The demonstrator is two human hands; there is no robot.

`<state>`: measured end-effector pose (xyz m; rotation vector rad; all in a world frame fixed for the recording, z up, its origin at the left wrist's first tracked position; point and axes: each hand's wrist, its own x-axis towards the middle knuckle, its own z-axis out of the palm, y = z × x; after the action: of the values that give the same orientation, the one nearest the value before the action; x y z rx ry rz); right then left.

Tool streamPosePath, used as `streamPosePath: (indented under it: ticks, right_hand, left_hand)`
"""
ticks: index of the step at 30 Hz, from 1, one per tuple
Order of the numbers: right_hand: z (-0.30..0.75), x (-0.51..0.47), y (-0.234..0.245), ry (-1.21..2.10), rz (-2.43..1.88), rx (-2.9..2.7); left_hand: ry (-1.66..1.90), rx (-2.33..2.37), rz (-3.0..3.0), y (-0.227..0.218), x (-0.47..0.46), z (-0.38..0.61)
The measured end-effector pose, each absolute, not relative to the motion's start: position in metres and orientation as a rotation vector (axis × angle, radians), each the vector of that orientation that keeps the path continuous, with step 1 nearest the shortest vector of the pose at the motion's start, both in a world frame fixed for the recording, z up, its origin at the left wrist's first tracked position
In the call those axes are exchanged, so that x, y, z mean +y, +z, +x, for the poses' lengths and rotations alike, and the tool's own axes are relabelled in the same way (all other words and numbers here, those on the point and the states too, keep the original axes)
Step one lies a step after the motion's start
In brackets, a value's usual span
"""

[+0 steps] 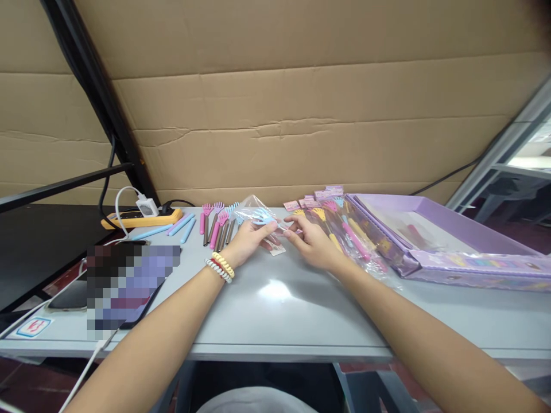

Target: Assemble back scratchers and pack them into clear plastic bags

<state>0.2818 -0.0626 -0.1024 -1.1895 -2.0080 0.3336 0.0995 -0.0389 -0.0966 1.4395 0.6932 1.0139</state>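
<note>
Over the middle of the table, a blue hand-shaped back scratcher points to the left inside a clear plastic bag. My left hand is closed on the scratcher and the bag, just below the blue claw. At the metal rod, the fingers of my right hand pinch the same scratcher from the other side. A white tag shows under my left fingers. Left of my hands lie several loose pink, purple and blue back scratchers. Bagged scratchers with pink header cards lie beyond my right hand.
A purple display box stands open at the right. At the left are a yellow power strip with a white charger, several loose handle tubes and phones with cables. Cardboard lines the back.
</note>
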Motion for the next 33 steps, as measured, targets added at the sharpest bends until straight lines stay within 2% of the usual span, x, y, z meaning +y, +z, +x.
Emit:
streamPosePath:
  ticks: [5,14,28,33]
  right_hand:
    - [0.279,-0.065,-0.099,0.413,-1.185,-1.999]
    - [0.288,-0.056,-0.102,0.679,-1.239,-1.951]
    - [0.280,-0.063,-0.102,0.639,-1.082,-1.973]
    - [0.280,-0.062,-0.100,0.558,-1.144,-1.951]
  left_hand:
    - [0.980,0.663,1.441,-0.097,-0.038,0.100]
    - [1.289,0.643,1.275,-0.084,-0.028,0.083]
    - [0.887,0.666,1.535,-0.100,-0.036,0.099]
    - [0.992,0.741,1.484,-0.096,-0.034,0.097]
